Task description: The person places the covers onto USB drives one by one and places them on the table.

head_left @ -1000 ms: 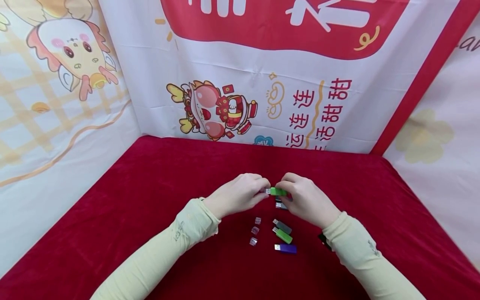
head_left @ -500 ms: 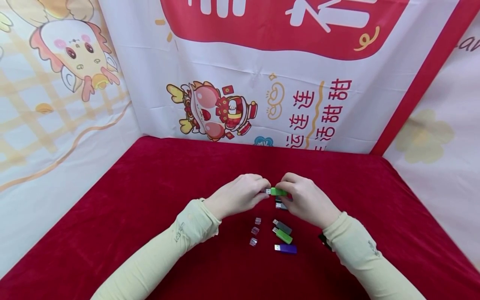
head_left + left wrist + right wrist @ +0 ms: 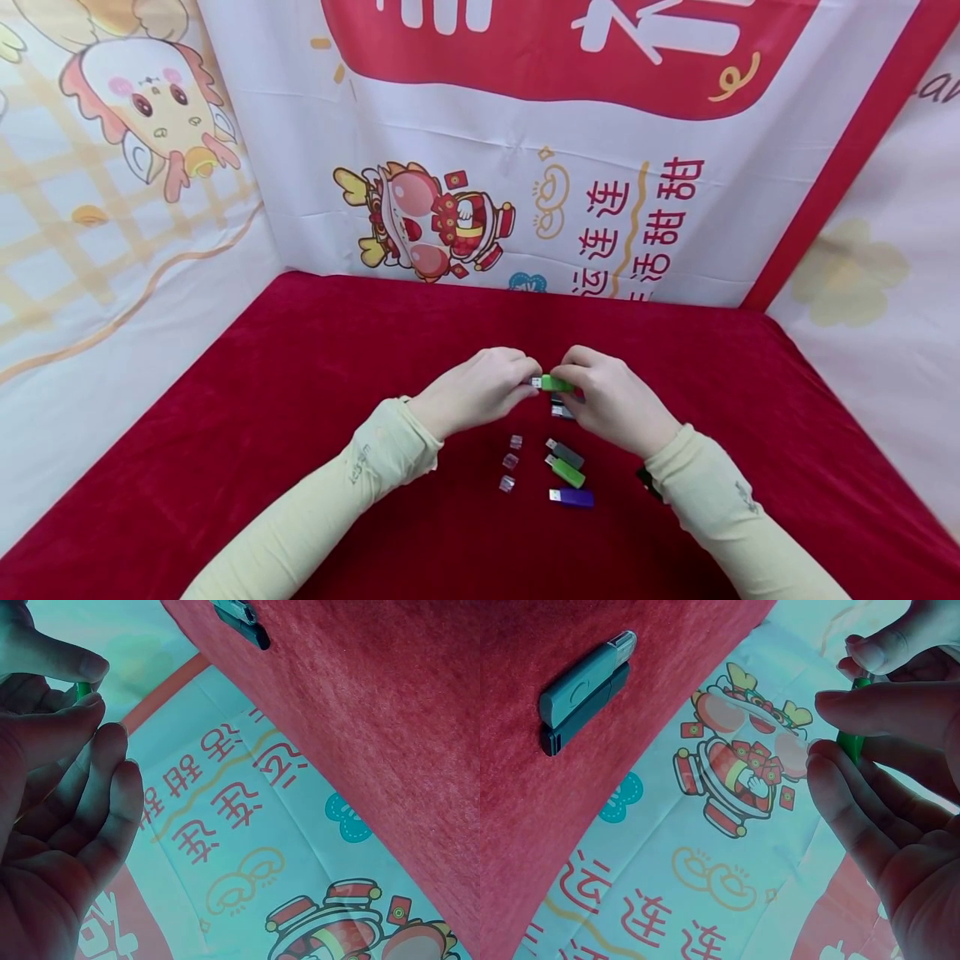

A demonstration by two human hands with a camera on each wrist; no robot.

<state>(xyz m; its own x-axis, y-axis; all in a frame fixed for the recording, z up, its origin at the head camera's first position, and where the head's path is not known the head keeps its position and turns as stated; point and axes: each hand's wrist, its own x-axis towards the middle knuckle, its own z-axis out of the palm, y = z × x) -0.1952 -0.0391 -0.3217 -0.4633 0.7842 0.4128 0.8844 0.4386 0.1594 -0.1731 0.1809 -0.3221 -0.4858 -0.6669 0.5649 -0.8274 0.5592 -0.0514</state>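
My right hand (image 3: 611, 396) pinches a green USB stick (image 3: 557, 383) by its body, with the metal plug pointing left. At the plug end, my left hand (image 3: 483, 387) pinches a small clear cap (image 3: 531, 381), mostly hidden by the fingertips. Both hands are raised over the red cloth, fingertips close together. In the right wrist view the green stick (image 3: 850, 742) shows between the right thumb and fingers. Only a sliver of green stick (image 3: 82, 691) appears in the left wrist view. Three clear caps (image 3: 511, 461) lie in a column nearer the body.
Right of the caps lie a grey USB stick (image 3: 566, 452), another green USB stick (image 3: 567, 472) and a purple one (image 3: 576, 497). Beyond them, a capped grey stick (image 3: 585, 682) rests beside a black one (image 3: 589, 712). A black object (image 3: 648, 483) is partly under the right sleeve. Printed fabric walls surround the red cloth.
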